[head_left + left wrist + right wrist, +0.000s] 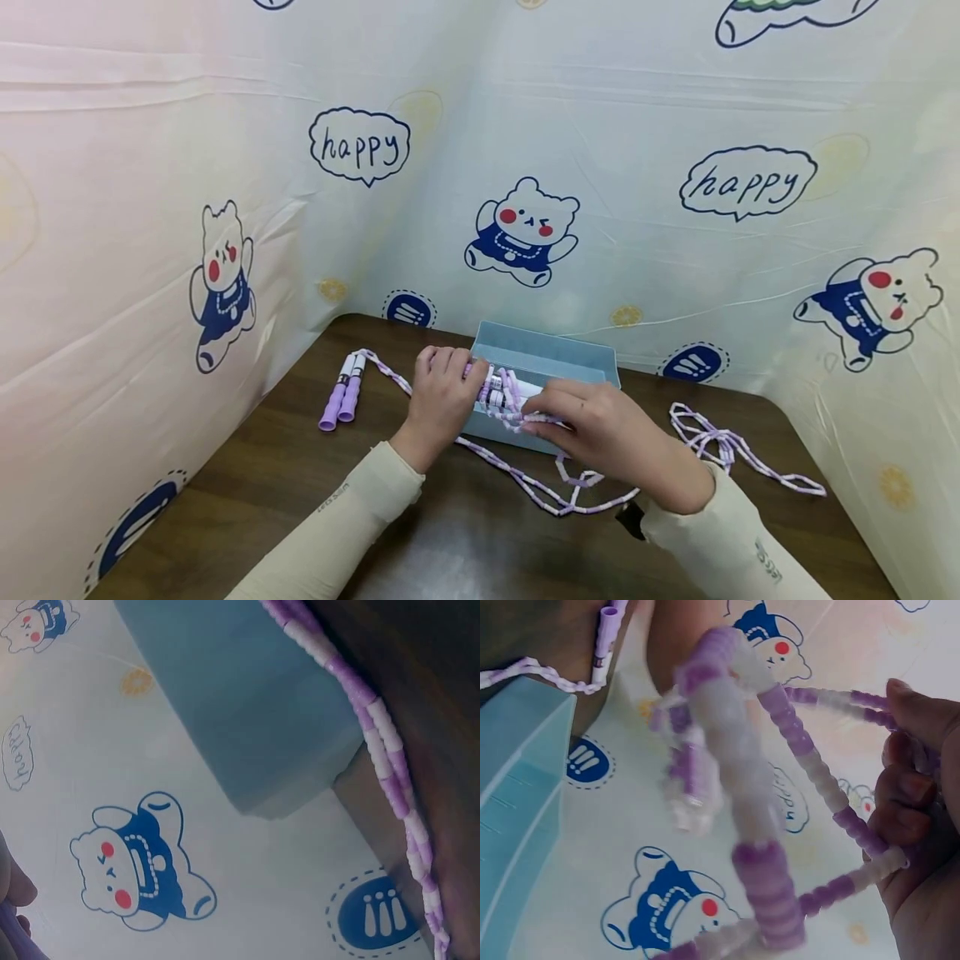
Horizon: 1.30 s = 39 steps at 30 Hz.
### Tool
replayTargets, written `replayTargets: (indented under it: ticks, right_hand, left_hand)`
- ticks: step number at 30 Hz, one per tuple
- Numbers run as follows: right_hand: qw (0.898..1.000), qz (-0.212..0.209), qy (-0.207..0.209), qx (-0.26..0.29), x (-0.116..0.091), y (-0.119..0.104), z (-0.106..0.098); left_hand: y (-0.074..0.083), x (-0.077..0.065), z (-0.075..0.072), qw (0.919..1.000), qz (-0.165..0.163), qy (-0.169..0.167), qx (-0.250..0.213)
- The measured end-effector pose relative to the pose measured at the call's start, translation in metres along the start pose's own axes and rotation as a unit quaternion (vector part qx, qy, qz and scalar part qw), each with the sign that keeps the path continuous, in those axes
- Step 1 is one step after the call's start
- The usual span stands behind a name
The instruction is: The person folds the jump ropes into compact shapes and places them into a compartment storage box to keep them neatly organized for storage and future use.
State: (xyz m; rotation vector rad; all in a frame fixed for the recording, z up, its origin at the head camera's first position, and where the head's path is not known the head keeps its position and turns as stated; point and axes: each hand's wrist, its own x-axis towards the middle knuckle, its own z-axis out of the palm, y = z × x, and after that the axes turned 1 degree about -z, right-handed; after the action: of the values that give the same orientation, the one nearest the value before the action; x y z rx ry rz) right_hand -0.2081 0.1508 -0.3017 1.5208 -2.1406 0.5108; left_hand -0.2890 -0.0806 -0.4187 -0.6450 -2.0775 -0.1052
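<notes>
A bundled jump rope with purple and white beads hangs above the pale blue box. My left hand grips the bundle from the left, near its white handle parts. My right hand pinches the beaded cord on the right side of the bundle. In the right wrist view, bead loops stretch between the hands, and the right fingers curl round the cord. The left wrist view shows only a bit of the left hand at its edge, by a purple handle.
Two purple-and-white jump rope handles lie at the table's left. A beaded cord runs across the wooden table in front of the box, and looped cord lies at the right. Printed cloth encloses the table's back and sides.
</notes>
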Motion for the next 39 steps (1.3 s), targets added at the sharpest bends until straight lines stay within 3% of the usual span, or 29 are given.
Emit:
replayTargets:
  ticks: [10,18,31,39]
  right_hand:
    - [1.0,0.004,-0.003,-0.007,0.013,0.004,-0.013]
    - [0.999,0.018,-0.011,-0.025,0.018,0.015,-0.021]
    - [1.0,0.007,0.013,-0.015,0.017,0.051,-0.015]
    - [0.998,0.055,0.004,0.014,0.009,0.072,-0.01]
  left_hand:
    - [0.011,-0.007,0.004,0.9993,0.033,-0.015,-0.012]
    - [0.019,-0.007,0.003,0.9974,0.071,0.011,-0.009]
    - [0.023,-0.011,0.002,0.9943,0.097,0.034,-0.028]
    - [0.024,-0.011,-0.004,0.9918,0.11,0.047,-0.045]
